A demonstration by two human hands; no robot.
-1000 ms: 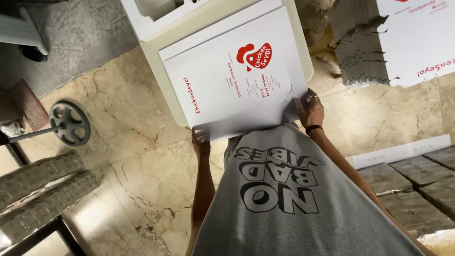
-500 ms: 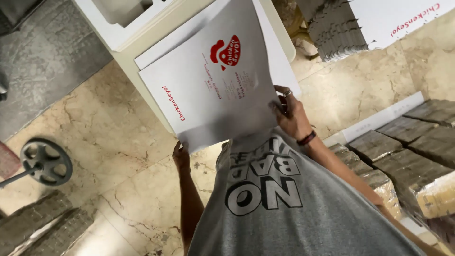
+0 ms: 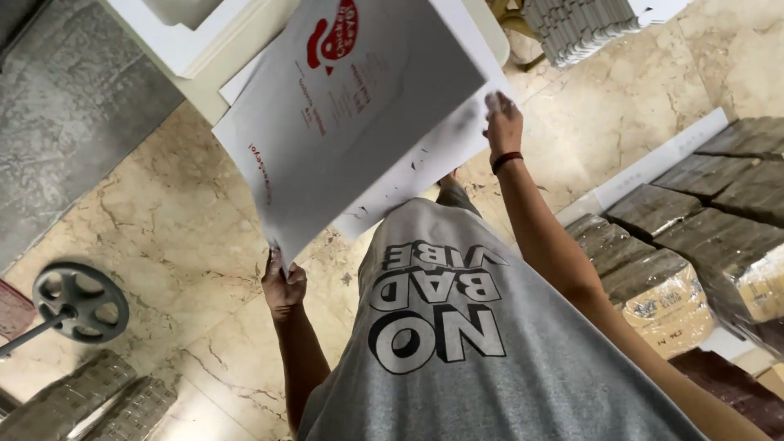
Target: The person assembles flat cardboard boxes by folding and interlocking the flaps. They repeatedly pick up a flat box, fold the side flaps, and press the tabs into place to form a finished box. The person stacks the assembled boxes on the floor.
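Grey printed T-shirt (image 3: 457,343), bare forearms, and a dark wristband (image 3: 506,161).

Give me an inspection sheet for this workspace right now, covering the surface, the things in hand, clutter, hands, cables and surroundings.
Surface: pale worktable at the top, mostly hidden; marble floor below.
Things in hand: large white flat carton sheet with a red printed mark, tilted and lifted off the table; more white sheets under it.
Clutter: white tray stack at the table corner.
Hands: left hand grips the sheet's lower corner; right hand, dark wristband, holds its right edge.
Cables: nothing seen.
Surroundings: grey handwheel on a rod at left; wrapped grey bundles at right; stacked grey sheets at top right; grey bundles at lower left.
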